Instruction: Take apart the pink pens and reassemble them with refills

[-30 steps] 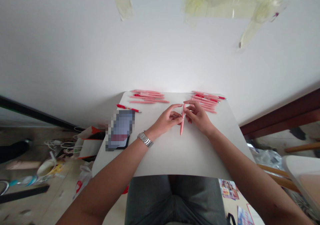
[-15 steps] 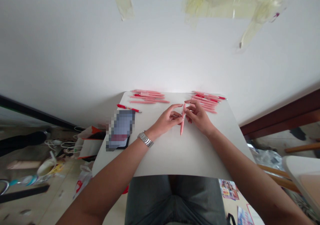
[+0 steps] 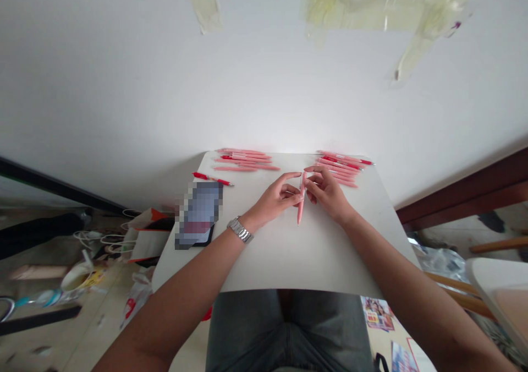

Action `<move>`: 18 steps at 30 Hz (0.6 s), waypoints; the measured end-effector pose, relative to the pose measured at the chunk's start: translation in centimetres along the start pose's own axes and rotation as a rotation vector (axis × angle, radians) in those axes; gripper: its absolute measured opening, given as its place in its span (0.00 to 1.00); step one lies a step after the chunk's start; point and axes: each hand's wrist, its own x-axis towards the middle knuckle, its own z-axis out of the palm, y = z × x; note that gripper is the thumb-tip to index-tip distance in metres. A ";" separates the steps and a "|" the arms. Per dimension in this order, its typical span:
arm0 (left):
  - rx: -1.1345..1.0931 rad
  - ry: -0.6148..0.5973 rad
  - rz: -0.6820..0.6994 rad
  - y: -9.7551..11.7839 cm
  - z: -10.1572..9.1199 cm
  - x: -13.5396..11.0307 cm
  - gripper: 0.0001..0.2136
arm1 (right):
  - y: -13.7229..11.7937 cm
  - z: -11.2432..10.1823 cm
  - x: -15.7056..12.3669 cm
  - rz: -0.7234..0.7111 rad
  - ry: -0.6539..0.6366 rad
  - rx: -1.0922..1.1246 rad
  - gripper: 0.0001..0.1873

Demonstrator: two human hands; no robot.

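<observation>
A pink pen (image 3: 300,211) is held over the middle of the white table (image 3: 284,256), its tip pointing down toward me. My left hand (image 3: 274,196), with a metal watch on the wrist, pinches the pen's barrel from the left. From the other side, my right hand (image 3: 328,193) grips its upper part, the index fingertip at the top end. Several pink pens (image 3: 243,160) lie in a group at the back left. Another group of pink and red pens (image 3: 340,165) lies at the back right, just beyond my right hand.
A red pen (image 3: 212,179) lies at the left edge above a blurred-out phone (image 3: 202,212). The white wall (image 3: 264,86) rises right behind the table. Bags and a cup (image 3: 77,277) stand on the floor to the left; a white chair seat (image 3: 499,284) is at right.
Both hands and the pen hold practically the same position. At the far left, a dark-clothed limb has shifted slightly.
</observation>
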 end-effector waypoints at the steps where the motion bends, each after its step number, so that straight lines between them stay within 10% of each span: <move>1: -0.003 0.000 0.001 0.0 0.0 0.0 0.30 | 0.0 0.0 0.0 -0.002 -0.001 0.001 0.22; 18: 0.009 -0.006 0.004 -0.1 0.0 0.0 0.30 | -0.1 0.0 0.0 0.004 0.000 -0.005 0.22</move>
